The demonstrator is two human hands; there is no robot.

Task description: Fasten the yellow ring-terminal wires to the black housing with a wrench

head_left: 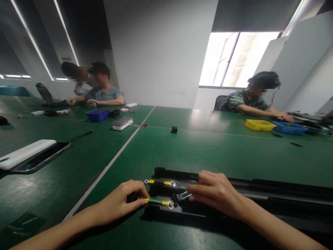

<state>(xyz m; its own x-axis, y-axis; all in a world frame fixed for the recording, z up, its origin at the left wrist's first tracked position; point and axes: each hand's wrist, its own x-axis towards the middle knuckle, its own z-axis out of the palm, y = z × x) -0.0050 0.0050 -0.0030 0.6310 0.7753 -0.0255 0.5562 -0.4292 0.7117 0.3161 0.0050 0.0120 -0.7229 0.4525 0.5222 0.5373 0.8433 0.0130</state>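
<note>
My left hand [125, 199] is closed, thumb and forefinger pinching the left end of a short green-and-yellow wire [156, 200]. The ring terminal [170, 203] at the wire's right end lies over a long black channel-shaped housing [249, 194]. Just right of that ring is a small glossy black piece [182, 197]. My right hand [212, 191] has its fingers closed at this piece; its exact kind is unclear. Behind the wire, a second short lead [158, 182], black with yellow sleeves and a ring at each end, lies along the housing.
A phone [44, 158] and a white case [26, 152] lie at left on the green table [125, 180]. Ahead are a small black block [174, 129], a blue bin [97, 115], a yellow bin [259, 125] and another blue bin [290, 127]. People sit across the table.
</note>
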